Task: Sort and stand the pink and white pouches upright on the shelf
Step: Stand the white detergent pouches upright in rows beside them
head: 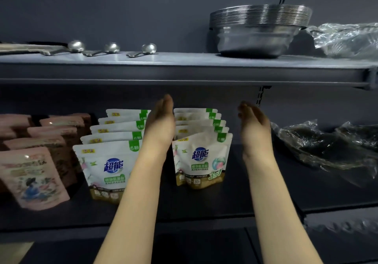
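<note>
White pouches [201, 157] stand upright on shelf [255, 171], flanked by open hands.

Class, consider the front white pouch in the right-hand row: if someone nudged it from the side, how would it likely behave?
The front white pouch looks like a soft film bag with a gusseted base, so it would probably flex rather than slide stiffly. It stands tall on a narrow foot, so it may tip. The right-hand row behind it could catch a backward fall.

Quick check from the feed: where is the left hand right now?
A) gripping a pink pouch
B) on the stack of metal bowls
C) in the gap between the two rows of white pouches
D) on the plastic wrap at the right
C: the left hand reaches open into the gap between the left row of white pouches and the right row of white pouches, holding nothing.
</note>
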`<act>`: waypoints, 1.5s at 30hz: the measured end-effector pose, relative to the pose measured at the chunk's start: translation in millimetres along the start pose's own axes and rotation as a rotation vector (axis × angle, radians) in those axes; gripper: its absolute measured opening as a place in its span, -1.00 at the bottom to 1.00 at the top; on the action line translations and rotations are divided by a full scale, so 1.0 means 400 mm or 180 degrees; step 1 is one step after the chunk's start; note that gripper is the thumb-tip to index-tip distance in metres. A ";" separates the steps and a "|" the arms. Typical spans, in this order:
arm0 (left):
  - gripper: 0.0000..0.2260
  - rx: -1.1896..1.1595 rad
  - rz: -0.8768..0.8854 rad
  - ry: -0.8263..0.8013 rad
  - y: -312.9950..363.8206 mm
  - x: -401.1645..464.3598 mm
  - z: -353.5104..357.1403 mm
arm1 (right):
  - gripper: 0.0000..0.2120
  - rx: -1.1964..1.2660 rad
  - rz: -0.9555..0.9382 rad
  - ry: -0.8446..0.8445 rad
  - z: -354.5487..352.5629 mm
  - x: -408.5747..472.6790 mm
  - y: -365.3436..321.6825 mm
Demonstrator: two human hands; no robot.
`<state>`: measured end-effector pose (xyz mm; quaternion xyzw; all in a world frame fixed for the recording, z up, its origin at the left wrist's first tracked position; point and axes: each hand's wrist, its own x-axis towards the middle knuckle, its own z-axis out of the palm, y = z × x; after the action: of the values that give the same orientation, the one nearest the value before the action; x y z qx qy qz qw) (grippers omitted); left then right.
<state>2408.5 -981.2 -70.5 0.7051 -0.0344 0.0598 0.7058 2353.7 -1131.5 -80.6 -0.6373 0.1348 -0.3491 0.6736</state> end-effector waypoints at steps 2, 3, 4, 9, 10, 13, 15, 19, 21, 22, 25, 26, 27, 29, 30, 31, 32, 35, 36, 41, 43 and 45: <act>-0.76 -0.0065 0.0273 -0.0025 0.038 -0.022 -0.034 | -0.81 0.0096 -0.0051 -0.0148 0.032 -0.008 -0.037; -0.85 -0.0023 0.0390 0.0019 0.053 -0.033 -0.058 | -0.79 0.0151 -0.0021 -0.0266 0.052 -0.013 -0.045; -0.85 0.0097 0.0505 0.0128 0.066 -0.045 -0.087 | -0.79 0.0165 0.0022 -0.0405 0.073 -0.022 -0.049; -0.79 0.0325 0.0825 0.0860 0.063 -0.090 -0.280 | -0.85 0.0262 0.0214 -0.1033 0.190 -0.091 -0.014; -0.79 0.0357 0.0807 0.0986 0.055 -0.095 -0.318 | -0.79 0.0288 0.0266 -0.1111 0.212 -0.108 -0.006; -0.77 0.0366 0.0702 0.1272 0.028 -0.088 -0.411 | -0.67 0.0230 0.0328 -0.1250 0.274 -0.138 0.026; -0.74 0.0273 0.0670 0.1299 0.011 -0.067 -0.452 | -0.71 0.0226 0.0291 -0.1347 0.306 -0.141 0.045; -0.49 0.0069 0.0517 0.1112 -0.024 0.028 -0.493 | -0.63 0.0210 0.0194 -0.1309 0.372 -0.126 0.076; -0.55 -0.0133 0.0328 0.0901 -0.049 0.086 -0.504 | -0.47 0.0294 0.0359 -0.1197 0.401 -0.117 0.099; -0.57 -0.0219 0.0203 0.0773 -0.072 0.111 -0.509 | -0.42 0.0345 0.0415 -0.1168 0.412 -0.115 0.112; -0.55 -0.0251 -0.0018 0.0274 -0.162 0.144 -0.518 | -0.52 0.0557 0.0622 -0.1099 0.428 -0.128 0.147; -0.46 -0.0268 -0.0156 0.0105 -0.180 0.138 -0.518 | -0.53 0.0587 0.0705 -0.1043 0.429 -0.135 0.160; -0.37 -0.0290 -0.0323 -0.0021 -0.202 0.143 -0.519 | -0.53 0.0583 0.0799 -0.0993 0.427 -0.143 0.177; -0.17 -0.0327 -0.0537 0.0033 -0.229 0.147 -0.514 | -0.52 0.0500 0.0907 -0.0987 0.422 -0.158 0.213; -0.07 -0.0299 -0.0601 0.0094 -0.241 0.149 -0.512 | -0.54 0.0470 0.0945 -0.1026 0.418 -0.166 0.230; 0.01 -0.0297 -0.0639 0.0138 -0.246 0.151 -0.509 | -0.57 0.0453 0.0959 -0.1078 0.413 -0.173 0.247; 0.05 -0.0337 -0.0766 0.0159 -0.256 0.155 -0.508 | -0.60 0.0381 0.0938 -0.1076 0.409 -0.179 0.266; -0.26 -0.0594 -0.1128 -0.0139 -0.255 0.126 -0.499 | -0.59 0.0544 0.1083 -0.1080 0.406 -0.193 0.310; -0.37 -0.0707 -0.1120 -0.0299 -0.248 0.115 -0.493 | -0.55 0.0722 0.1238 -0.1147 0.406 -0.196 0.329; -0.43 -0.1050 -0.1202 -0.0403 -0.276 0.103 -0.482 | -0.52 0.1047 0.1737 -0.1197 0.412 -0.197 0.407; -0.43 -0.1193 -0.1325 -0.0386 -0.295 0.120 -0.479 | -0.53 0.1009 0.1782 -0.1122 0.420 -0.187 0.424; -0.42 -0.1274 -0.1418 -0.0328 -0.309 0.134 -0.476 | -0.53 0.1047 0.1737 -0.1106 0.428 -0.175 0.426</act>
<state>2471.4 -788.8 -186.5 0.5443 0.0742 -0.1403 0.8238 2461.4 -965.3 -235.4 -0.5108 0.1255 -0.0600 0.8484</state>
